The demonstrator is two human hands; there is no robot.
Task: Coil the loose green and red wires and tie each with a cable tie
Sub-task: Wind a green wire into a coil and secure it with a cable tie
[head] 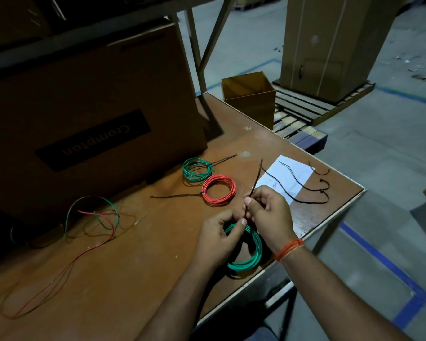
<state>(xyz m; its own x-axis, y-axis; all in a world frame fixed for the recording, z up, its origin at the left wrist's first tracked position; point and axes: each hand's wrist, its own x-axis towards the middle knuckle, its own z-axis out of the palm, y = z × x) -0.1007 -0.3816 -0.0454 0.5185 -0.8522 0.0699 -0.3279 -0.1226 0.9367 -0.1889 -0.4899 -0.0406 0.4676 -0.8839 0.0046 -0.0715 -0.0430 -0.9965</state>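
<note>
The green coil point(246, 247) lay at the table's point(133, 279) near edge, its top arc right under my fingertips. My left hand point(219, 232) pinched that arc where the cable tie point(255, 183) crossed it. My right hand point(268, 210), just beyond and nearer the tail, gripped the strap between thumb and fingers. The tie's long axis ran up and away from the coil, so I judged a pull along it would cinch.

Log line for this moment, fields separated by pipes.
left hand holds green coil | right hand pinches cable tie | tied coils: green, red | loose wires left
</note>
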